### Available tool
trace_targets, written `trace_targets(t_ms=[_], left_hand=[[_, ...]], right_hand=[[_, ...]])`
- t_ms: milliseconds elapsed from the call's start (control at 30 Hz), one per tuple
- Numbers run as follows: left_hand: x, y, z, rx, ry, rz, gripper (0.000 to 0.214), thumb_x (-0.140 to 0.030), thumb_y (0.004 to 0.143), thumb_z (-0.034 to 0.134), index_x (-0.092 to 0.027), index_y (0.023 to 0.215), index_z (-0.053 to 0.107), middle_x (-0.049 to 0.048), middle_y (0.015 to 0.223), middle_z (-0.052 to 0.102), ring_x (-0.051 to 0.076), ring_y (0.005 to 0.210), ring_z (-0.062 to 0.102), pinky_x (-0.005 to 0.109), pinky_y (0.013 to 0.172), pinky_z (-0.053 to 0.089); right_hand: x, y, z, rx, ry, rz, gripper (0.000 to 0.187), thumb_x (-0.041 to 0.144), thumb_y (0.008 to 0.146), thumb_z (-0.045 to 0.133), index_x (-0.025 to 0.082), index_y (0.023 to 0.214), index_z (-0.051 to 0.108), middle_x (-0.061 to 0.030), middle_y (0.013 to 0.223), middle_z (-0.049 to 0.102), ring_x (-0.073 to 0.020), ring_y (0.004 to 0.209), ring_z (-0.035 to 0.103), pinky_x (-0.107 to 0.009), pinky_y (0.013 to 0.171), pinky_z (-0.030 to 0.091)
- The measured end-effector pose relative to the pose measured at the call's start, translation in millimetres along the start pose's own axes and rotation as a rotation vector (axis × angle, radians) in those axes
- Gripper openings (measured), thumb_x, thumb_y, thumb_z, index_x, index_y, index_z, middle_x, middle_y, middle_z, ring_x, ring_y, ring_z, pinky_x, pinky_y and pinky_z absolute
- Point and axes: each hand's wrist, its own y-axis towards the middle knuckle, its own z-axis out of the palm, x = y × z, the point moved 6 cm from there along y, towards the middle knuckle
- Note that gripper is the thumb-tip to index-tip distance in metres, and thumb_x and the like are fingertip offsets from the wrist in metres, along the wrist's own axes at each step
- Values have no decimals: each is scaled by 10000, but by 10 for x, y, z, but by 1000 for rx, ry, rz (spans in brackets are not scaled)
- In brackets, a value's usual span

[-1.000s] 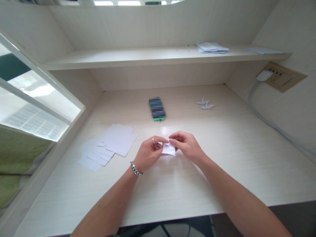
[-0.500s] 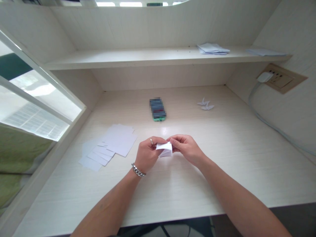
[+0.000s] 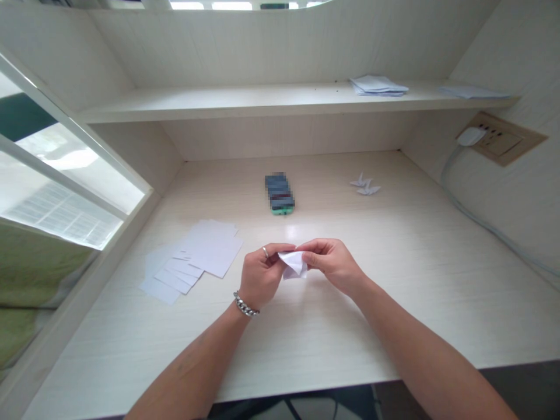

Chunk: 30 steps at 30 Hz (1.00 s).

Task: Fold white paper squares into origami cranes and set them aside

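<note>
Between my two hands is a small piece of folded white paper point(image 3: 294, 265), held just above the desk. My left hand point(image 3: 262, 274), with a ring and a chain bracelet, pinches its left side between thumb and fingers. My right hand point(image 3: 330, 261) grips the right edge, its thumb on the near face. Fingertips behind the paper are partly hidden. To the left lie loose white paper sheets point(image 3: 214, 248), fanned out and overlapping. Small folded paper cranes point(image 3: 366, 188) rest toward the back right of the desk.
A phone with a blurred screen point(image 3: 280, 192) lies on the desk point(image 3: 306, 344) beyond my hands. Stacked paper point(image 3: 378, 86) sits on the shelf point(image 3: 219, 102) above. At right, a white plug point(image 3: 471, 137) with a cable point(image 3: 476, 219) is in the wall socket point(image 3: 503, 140). A window frame borders the left.
The paper's upper flap has been bent, so its front now looks slanted and pointed rather than squarish. My right thumb has moved slightly down and onto it. Both hands keep their hold.
</note>
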Motion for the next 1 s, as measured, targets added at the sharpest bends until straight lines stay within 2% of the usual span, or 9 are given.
trace_targets(t_ms=[300, 433, 533, 600, 700, 800, 833, 900, 1000], left_hand=[[4, 41, -11, 70, -65, -58, 78, -215, 754, 698, -166, 801, 737, 48, 760, 752, 165, 664, 680, 242, 591, 536], [16, 31, 4, 77, -73, -77, 209, -339, 824, 644, -148, 799, 725, 36, 688, 710, 136, 591, 634, 227, 537, 521], [47, 24, 23, 73, -155, -127, 277, -402, 840, 620, -140, 813, 706, 40, 742, 695, 136, 625, 635, 240, 567, 553], [69, 23, 47, 89, -238, -179, 285, -415, 823, 643, -143, 888, 697, 39, 772, 685, 134, 648, 636, 242, 581, 563], [94, 13, 133, 203, -323, -278, 342, -398, 775, 702, -140, 997, 674, 47, 796, 681, 136, 661, 645, 241, 582, 564], [146, -35, 260, 362, -427, -432, 384, -395, 757, 714, -131, 1026, 644, 65, 801, 687, 157, 618, 669, 288, 566, 578], [170, -48, 286, 382, -467, -478, 386, -383, 748, 719, -132, 1028, 634, 59, 773, 686, 159, 582, 668, 294, 543, 576], [222, -45, 287, 343, -493, -525, 389, -288, 692, 757, -134, 1022, 620, 38, 704, 682, 154, 527, 658, 270, 496, 555], [286, 5, 188, 169, -415, -511, 407, -148, 646, 730, -138, 1034, 606, 11, 651, 674, 150, 517, 654, 244, 485, 540]], right_hand=[[27, -18, 12, -21, 82, 132, 314, 366, 571, 866, 145, 769, 761, -39, 660, 671, -125, 585, 569, -274, 565, 445], [30, -23, 32, 15, 103, 153, 320, 386, 587, 859, 149, 775, 757, -47, 681, 675, -133, 603, 583, -288, 589, 458], [18, -23, 36, 28, 135, 162, 305, 381, 598, 856, 150, 766, 749, -51, 713, 682, -133, 622, 592, -279, 593, 457], [12, -23, 32, 29, 138, 158, 293, 375, 610, 851, 148, 760, 744, -45, 708, 676, -127, 620, 588, -267, 585, 452], [-3, -22, 23, 35, 115, 141, 292, 379, 629, 838, 151, 782, 740, -41, 708, 673, -130, 622, 588, -270, 585, 460], [-30, -5, 5, 44, 82, 119, 300, 387, 643, 826, 154, 804, 725, -41, 722, 676, -144, 635, 600, -297, 611, 485], [-34, 5, -4, 42, 58, 105, 301, 386, 650, 821, 153, 811, 720, -39, 721, 674, -144, 634, 601, -300, 615, 489], [-18, 23, -35, 10, -31, 58, 307, 384, 661, 811, 156, 843, 716, -38, 737, 678, -140, 641, 601, -292, 612, 489], [105, 2, -81, -119, -229, -86, 316, 401, 698, 775, 176, 909, 704, -64, 863, 699, -169, 729, 626, -294, 616, 503]])
